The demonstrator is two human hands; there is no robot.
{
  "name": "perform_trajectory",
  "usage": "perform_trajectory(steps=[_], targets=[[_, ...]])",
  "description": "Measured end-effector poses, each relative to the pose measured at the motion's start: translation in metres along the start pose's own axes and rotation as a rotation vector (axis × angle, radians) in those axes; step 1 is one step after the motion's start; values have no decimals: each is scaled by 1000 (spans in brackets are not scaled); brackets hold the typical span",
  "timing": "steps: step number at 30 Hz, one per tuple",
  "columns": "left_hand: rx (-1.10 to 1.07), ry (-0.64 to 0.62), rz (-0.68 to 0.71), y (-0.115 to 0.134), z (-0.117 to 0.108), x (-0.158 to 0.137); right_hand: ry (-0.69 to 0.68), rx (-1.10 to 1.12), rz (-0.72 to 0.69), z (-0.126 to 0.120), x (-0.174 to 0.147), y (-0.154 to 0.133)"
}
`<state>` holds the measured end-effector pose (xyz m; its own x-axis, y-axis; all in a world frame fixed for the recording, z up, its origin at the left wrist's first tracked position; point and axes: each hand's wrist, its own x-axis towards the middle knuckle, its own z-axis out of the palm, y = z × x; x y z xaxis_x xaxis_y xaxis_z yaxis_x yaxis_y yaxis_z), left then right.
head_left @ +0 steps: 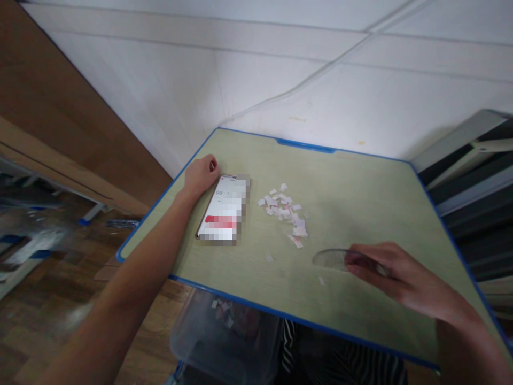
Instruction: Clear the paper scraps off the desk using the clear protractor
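Observation:
My right hand (385,267) is closed round the dark reddish handle of a knife (328,258). Its curved blade points left, low over the table or resting on it; I cannot tell which. Small white paper pieces (286,208), some with pink marks, lie in a loose heap left of the blade. A few stray scraps (269,258) are nearer the front edge. At the table's left side, my left hand (203,172) rests in a loose fist, with nothing visible in it. Beside it lies a phone (222,208), its white screen showing a timer and a red bar, partly blurred out.
The pale green table (352,198) has a blue rim and stands against a white wall (256,80) with a cable. Below the front edge is a clear plastic bin (224,347) with paper scraps. A grey metal frame (476,139) stands at right, a brown wooden panel (72,96) at left.

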<state>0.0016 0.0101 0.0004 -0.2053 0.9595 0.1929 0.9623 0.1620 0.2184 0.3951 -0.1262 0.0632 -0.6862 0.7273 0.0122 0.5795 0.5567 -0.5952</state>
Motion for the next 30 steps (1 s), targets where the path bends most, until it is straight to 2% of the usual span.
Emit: perform_trajectory(steps=[3,8,12,19,25,30], targets=[[12,-7,-1,1,-1,0,105,51,42,9,10,3],[9,-7,9,0,0,0,72,35,14,19,16,5],[0,-5,6,0,0,0,98,67,28,18,14,4],[1,-11,-10,2,-2,-1,-84,44,-58,15,9,1],[-4,-9,-10,1,-1,0,108,19,-9,21,14,5],[-28,-6,-18,1,-1,0,73,48,-19,26,19,3]])
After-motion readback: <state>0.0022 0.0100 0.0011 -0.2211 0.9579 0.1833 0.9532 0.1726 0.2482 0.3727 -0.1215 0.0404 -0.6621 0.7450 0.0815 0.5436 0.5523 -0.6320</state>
